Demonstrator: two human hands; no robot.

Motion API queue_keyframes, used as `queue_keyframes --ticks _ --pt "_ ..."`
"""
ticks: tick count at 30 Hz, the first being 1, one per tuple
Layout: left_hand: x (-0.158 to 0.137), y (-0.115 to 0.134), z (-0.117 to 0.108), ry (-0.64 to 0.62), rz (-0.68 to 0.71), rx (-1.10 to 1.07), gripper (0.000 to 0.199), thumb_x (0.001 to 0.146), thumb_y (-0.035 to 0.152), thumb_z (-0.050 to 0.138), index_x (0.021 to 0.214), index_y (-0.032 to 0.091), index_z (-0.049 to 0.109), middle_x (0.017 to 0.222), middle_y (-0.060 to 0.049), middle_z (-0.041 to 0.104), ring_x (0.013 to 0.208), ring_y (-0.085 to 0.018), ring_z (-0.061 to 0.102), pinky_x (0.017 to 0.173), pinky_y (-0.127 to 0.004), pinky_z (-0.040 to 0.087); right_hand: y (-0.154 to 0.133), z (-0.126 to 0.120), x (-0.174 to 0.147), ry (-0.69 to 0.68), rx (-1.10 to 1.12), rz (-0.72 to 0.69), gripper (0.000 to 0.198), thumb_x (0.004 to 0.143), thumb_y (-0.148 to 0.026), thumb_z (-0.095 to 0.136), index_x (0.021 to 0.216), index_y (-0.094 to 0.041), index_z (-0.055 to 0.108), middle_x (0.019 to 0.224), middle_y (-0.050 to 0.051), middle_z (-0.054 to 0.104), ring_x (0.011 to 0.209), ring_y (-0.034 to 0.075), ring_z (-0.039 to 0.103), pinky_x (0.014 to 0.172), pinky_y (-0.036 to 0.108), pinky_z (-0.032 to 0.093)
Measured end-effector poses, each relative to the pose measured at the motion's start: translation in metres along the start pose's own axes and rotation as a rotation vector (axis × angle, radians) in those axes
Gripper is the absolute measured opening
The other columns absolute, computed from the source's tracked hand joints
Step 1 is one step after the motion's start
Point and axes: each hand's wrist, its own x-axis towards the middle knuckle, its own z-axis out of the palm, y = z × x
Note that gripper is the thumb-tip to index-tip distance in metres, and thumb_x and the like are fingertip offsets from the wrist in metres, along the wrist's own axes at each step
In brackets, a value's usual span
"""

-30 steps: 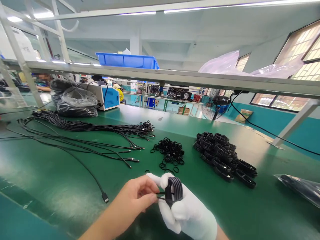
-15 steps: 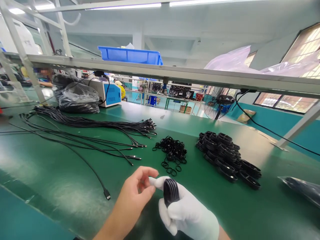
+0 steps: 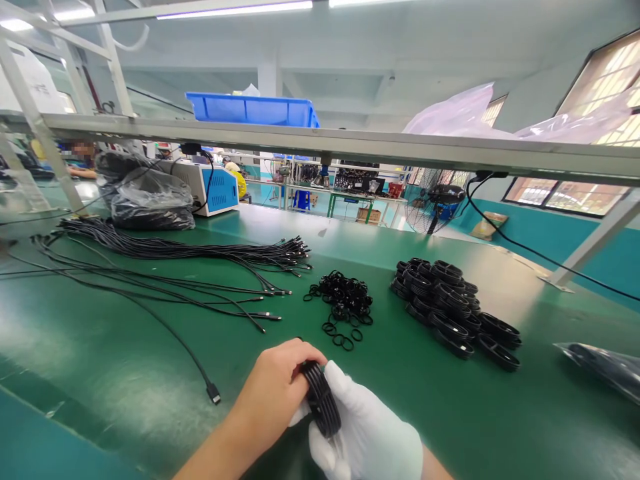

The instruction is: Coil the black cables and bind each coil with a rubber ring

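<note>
A coiled black cable is held between both hands above the near part of the green table. My left hand, bare, is closed on the coil's upper left end, its fingertips partly hidden behind it. Around the lower right side, my right hand in a white glove grips the same coil. A dark band appears to cross the coil's middle. Just beyond the hands lies a pile of small black rings. To the left, one loose cable ends in a USB-C plug.
A bundle of straight black cables lies at left, with a bagged heap and a blue-and-white machine behind. Coiled cables are piled at right, near a plastic bag. Overhead, a shelf carries a blue bin.
My left hand has moved right and closed on the coil, which was in the gloved right hand alone. The coil has shifted slightly left and tilted.
</note>
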Motion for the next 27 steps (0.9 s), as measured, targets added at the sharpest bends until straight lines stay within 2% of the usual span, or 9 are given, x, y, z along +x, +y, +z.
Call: queue_keyframes --ticks 3,5,8,11,15,18,23,25,27 --pt "0.004 -0.001 -0.003 0.007 -0.049 0.033 0.031 0.07 0.01 0.042 0.083 0.022 0.067 0.079 0.001 0.064 0.07 -0.015 0.055 0.065 -0.027 0.04 0.003 0.003 0.002 0.149 0.002 -0.158 0.05 0.078 -0.06 0.05 0.096 -0.014 0.054 0.057 0.001 0.059 0.037 0.008 0.049 0.034 0.016 0.033" --pt "0.007 -0.002 -0.009 -0.068 -0.101 -0.04 0.028 0.071 0.016 0.048 0.091 0.022 0.066 0.08 0.001 0.064 0.069 -0.015 0.053 0.063 -0.026 0.04 0.002 0.007 0.003 0.209 0.044 -0.217 0.048 0.076 -0.058 0.055 0.095 -0.014 0.053 0.072 0.004 0.062 0.044 0.009 0.055 0.035 0.017 0.037" --pt "0.011 -0.006 -0.02 -0.257 -0.168 -0.288 0.029 0.073 0.026 0.056 0.1 0.022 0.064 0.082 0.0 0.062 0.07 -0.014 0.052 0.06 -0.024 0.038 -0.002 0.013 0.003 0.163 0.144 -0.11 0.062 0.077 -0.066 0.045 0.096 -0.009 0.056 0.084 0.01 0.06 0.056 0.012 0.06 0.044 0.021 0.045" --pt "0.015 -0.014 -0.024 -0.311 -0.228 -0.419 0.025 0.074 0.032 0.057 0.093 0.018 0.066 0.069 0.003 0.055 0.059 -0.01 0.044 0.053 -0.021 0.034 -0.006 0.019 0.003 0.148 0.141 -0.08 0.066 0.075 -0.067 0.046 0.099 -0.006 0.057 0.088 0.011 0.058 0.064 0.014 0.06 0.052 0.024 0.047" --pt "0.02 -0.022 -0.018 -0.249 -0.301 -0.33 0.029 0.069 0.04 0.062 0.086 0.016 0.065 0.059 0.006 0.047 0.049 -0.008 0.036 0.046 -0.021 0.028 -0.007 0.026 0.002 0.362 -0.192 -0.201 0.047 0.062 -0.031 0.071 0.103 -0.016 0.053 0.097 0.006 0.056 0.072 0.014 0.058 0.061 0.027 0.046" --pt "0.022 -0.022 -0.012 -0.205 -0.289 -0.198 0.031 0.065 0.044 0.065 0.08 0.017 0.065 0.058 0.006 0.049 0.051 -0.009 0.04 0.048 -0.022 0.028 -0.005 0.029 0.004 0.577 -0.456 -0.15 0.047 0.058 -0.012 0.064 0.103 -0.018 0.05 0.091 0.003 0.056 0.064 0.013 0.056 0.056 0.027 0.044" --pt "0.022 -0.016 -0.007 -0.196 -0.264 -0.081 0.033 0.061 0.048 0.067 0.074 0.018 0.064 0.06 0.005 0.053 0.055 -0.012 0.045 0.049 -0.022 0.029 -0.002 0.028 0.006 0.591 -0.501 -0.153 0.026 0.063 -0.013 0.056 0.089 -0.014 0.05 0.078 0.001 0.056 0.058 0.012 0.055 0.052 0.026 0.042" --pt "0.022 -0.016 -0.005 -0.202 -0.271 -0.067 0.034 0.06 0.049 0.067 0.073 0.018 0.064 0.062 0.003 0.056 0.057 -0.013 0.048 0.05 -0.022 0.03 -0.001 0.025 0.005 0.545 -0.451 -0.154 0.02 0.069 -0.023 0.058 0.084 -0.013 0.049 0.074 0.002 0.055 0.058 0.013 0.057 0.051 0.027 0.043" --pt "0.022 -0.017 -0.003 -0.185 -0.273 -0.054 0.034 0.059 0.051 0.067 0.07 0.019 0.064 0.064 0.002 0.059 0.059 -0.014 0.05 0.05 -0.022 0.032 -0.001 0.02 0.004 0.441 -0.348 -0.162 0.032 0.074 -0.04 0.058 0.088 -0.012 0.049 0.078 0.005 0.055 0.063 0.016 0.059 0.052 0.029 0.046"
